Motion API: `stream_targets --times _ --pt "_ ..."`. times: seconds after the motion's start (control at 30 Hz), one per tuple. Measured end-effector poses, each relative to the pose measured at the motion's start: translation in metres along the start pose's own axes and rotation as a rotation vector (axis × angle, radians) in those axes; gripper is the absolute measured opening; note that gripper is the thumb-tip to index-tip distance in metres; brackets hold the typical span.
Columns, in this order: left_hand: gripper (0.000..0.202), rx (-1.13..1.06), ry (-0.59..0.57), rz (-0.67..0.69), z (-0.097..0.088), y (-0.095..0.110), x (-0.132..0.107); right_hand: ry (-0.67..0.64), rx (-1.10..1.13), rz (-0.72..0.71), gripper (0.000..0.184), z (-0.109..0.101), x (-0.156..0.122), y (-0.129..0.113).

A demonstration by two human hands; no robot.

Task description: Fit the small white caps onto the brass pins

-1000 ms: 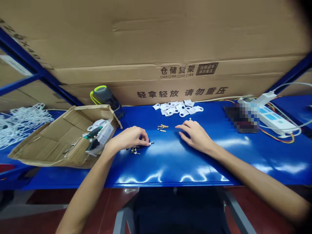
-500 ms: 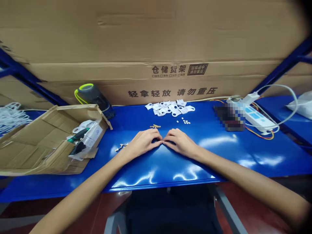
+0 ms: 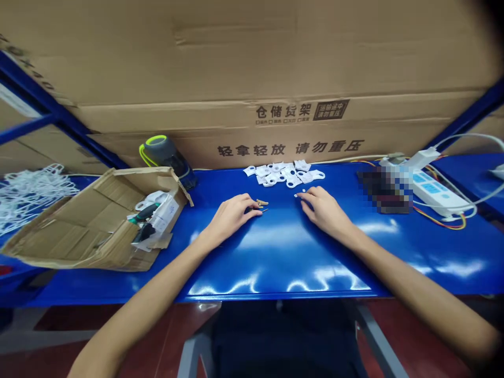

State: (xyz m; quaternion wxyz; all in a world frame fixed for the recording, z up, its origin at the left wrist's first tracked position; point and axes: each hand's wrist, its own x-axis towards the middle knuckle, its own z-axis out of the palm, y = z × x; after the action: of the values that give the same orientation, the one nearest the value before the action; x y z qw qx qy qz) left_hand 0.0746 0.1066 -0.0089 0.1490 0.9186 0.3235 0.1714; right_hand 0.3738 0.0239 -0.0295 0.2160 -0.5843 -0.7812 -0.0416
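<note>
My left hand (image 3: 235,214) rests on the blue tabletop, thumb and fingers closed on a thin brass-coloured pin (image 3: 265,210) whose tip sticks out to the right. Just beyond those fingertips lie a few more brass-coloured pins (image 3: 262,203). Farther right, my right hand (image 3: 326,211) reaches over some tiny white rings (image 3: 295,196), its index fingertip at one of them and its thumb held apart. Other rings are hidden beneath this hand. Behind it lies a pile of flat white pieces with round holes (image 3: 291,173).
A cardboard box (image 3: 90,220) with a green-handled tool stands left, before a dark cylindrical speaker (image 3: 167,157). White looped strips (image 3: 35,194) lie at far left. A power strip (image 3: 437,194) with cables and a blurred dark object (image 3: 384,191) are right. Cardboard (image 3: 236,63) backs the table (image 3: 275,262).
My hands were together at the middle and are now apart. The right hand has moved right and forward to the white rings; the left has moved slightly forward. The view has shifted a little left.
</note>
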Motion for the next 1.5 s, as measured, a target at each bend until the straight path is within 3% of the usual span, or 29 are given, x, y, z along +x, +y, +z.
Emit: stream_targets --times 0.2,0.5,0.6,0.73,0.93,1.33,1.5 --pt "0.034 0.022 -0.026 -0.061 -0.022 -0.011 -0.010 -0.011 0.021 -0.083 0.038 0.003 -0.002 -0.022" --pt "0.031 0.047 -0.116 -0.064 -0.022 -0.007 -0.010 -0.021 0.055 -0.112 0.036 0.001 -0.002 -0.030" --pt "0.030 0.002 -0.168 -0.057 -0.026 -0.001 -0.014 -0.077 0.140 -0.202 0.035 -0.002 -0.004 -0.039" --pt "0.030 -0.123 -0.224 0.075 -0.012 0.015 -0.017 -0.155 0.223 -0.355 0.036 0.002 -0.007 -0.056" --pt "0.028 -0.207 -0.120 0.087 0.020 0.032 -0.022 -0.103 0.373 -0.337 0.027 0.014 -0.010 -0.058" --pt "0.029 -0.079 -0.023 0.113 0.038 0.032 -0.014 -0.165 0.407 -0.185 0.012 0.006 -0.004 -0.046" --pt "0.028 -0.065 -0.033 0.081 0.032 0.029 -0.016 -0.179 0.392 -0.184 0.010 0.000 -0.001 -0.035"
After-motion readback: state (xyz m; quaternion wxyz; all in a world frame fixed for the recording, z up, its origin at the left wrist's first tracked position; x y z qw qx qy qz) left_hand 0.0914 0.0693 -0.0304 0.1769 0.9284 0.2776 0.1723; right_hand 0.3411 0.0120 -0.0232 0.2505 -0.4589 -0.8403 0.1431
